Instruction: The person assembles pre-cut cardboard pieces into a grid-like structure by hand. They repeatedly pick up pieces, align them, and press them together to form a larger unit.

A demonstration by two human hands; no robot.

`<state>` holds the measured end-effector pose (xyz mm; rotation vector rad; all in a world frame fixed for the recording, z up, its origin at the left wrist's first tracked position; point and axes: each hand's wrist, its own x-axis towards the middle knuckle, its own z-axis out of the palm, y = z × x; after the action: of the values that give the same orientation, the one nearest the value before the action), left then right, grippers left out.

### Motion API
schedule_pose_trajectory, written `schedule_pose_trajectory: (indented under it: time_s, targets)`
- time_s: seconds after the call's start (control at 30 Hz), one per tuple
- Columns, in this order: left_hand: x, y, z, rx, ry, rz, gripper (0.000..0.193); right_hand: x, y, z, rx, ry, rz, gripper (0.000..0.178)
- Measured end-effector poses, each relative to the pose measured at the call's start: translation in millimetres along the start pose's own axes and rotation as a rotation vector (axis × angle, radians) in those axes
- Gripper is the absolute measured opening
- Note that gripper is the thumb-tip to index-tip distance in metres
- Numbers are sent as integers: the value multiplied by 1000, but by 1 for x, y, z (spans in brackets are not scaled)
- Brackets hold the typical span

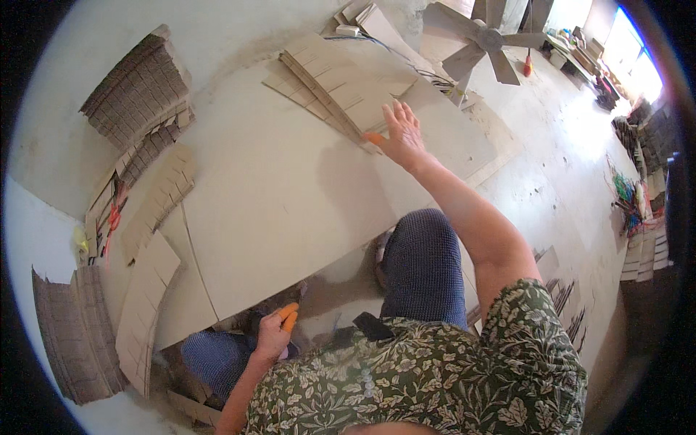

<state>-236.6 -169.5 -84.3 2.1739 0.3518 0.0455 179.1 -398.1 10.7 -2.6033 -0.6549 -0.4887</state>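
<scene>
My right hand [404, 140] reaches over a large flat board [290, 203], fingers spread, with an orange cover on the thumb. The thumb is at the near corner of a stack of slotted cardboard sheets [337, 80]; whether it touches them I cannot tell. My left hand [274, 331] is low by my left knee, near the board's front edge. Its fingers are curled together, two of them tipped with orange covers, and nothing shows in them.
Stacks of slotted cardboard [141, 87] line the left, with red-handled scissors [114, 216] among them. More cardboard strips [148, 312] lie at the board's left end. A grey fan [490, 40] stands beyond the board. Bundles of coloured cords [629, 192] lie on the right.
</scene>
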Motion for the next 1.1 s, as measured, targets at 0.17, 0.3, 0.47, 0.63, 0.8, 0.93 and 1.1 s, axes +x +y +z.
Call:
schedule_pose_trajectory:
  time_s: [0.17, 0.3, 0.47, 0.63, 0.8, 0.93, 1.1]
  targets:
    - [2, 1, -17, 50, 56, 21, 20, 54, -21, 38, -76, -52, 223, 91]
    - [12, 8, -19, 97, -11, -9, 22, 62, 17, 51, -139, -101, 190, 87]
    - [13, 9, -20, 85, -48, 72, 22, 55, -4, 28, -179, -40, 243, 84]
    - [10, 12, -25, 60, 26, 87, 22, 62, 12, 32, 65, 133, 165, 50]
    - [9, 12, -28, 4, 123, 169, 20, 53, 1, 24, 350, 310, 177, 18]
    - [5, 4, -29, 12, 89, 103, 20, 40, -18, 11, 328, 309, 318, 16]
    - [4, 4, -30, -1, 106, 156, 20, 33, -10, 1, 129, 463, 255, 19]
